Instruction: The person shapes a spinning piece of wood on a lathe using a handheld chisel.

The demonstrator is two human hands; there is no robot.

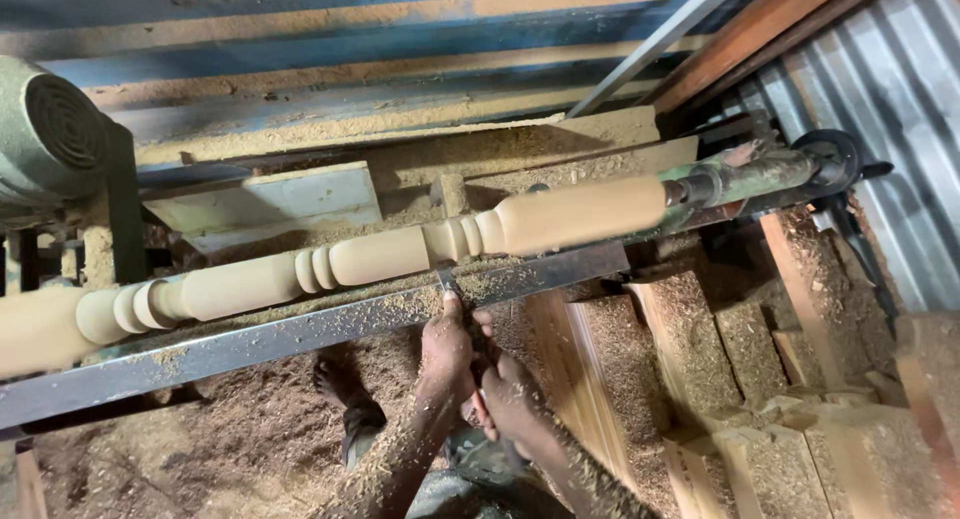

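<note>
A long pale wooden spindle (380, 254) with turned beads and grooves is mounted across a lathe, blurred as if spinning. My left hand (446, 347) grips the blade end of a chisel (447, 282), thumb along it, on the metal tool rest bar (300, 331). The chisel tip meets the spindle near a bead. My right hand (512, 397) is closed around the chisel's handle just behind the left. Both forearms are dusted with sawdust.
A green motor housing (50, 134) sits at the left end, and the tailstock with a black handwheel (830, 159) at the right. Sawdust-covered wooden blocks (720, 349) lie below right. A foot (335, 379) stands on the sawdust floor. Corrugated metal wall (900, 99) stands at right.
</note>
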